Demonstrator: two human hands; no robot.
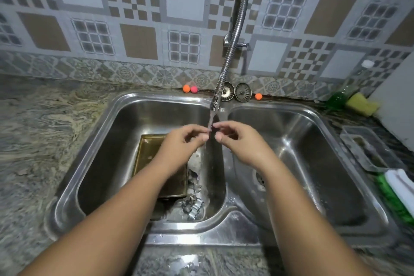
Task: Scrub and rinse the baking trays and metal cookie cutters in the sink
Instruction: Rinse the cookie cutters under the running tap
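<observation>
My left hand (183, 141) and my right hand (237, 141) meet fingertip to fingertip over the left basin (107, 123). Together they pinch a small dark metal cutter (212, 128), blurred, under the water stream (207, 163) that falls from the faucet nozzle (215, 103). Below my left wrist, a brass-coloured baking tray (147, 152) lies on the basin floor, partly hidden by my arm. A few metal cookie cutters (193, 207) lie in the wet front right corner of that basin.
The right basin (313, 163) holds only its drain. Two strainer plugs (243, 92) and small coloured balls (186, 88) sit along the back ledge. On the right counter are a green soap bottle (340, 94), a yellow sponge (361, 103), a clear container (367, 150) and a green-white pad (398, 190).
</observation>
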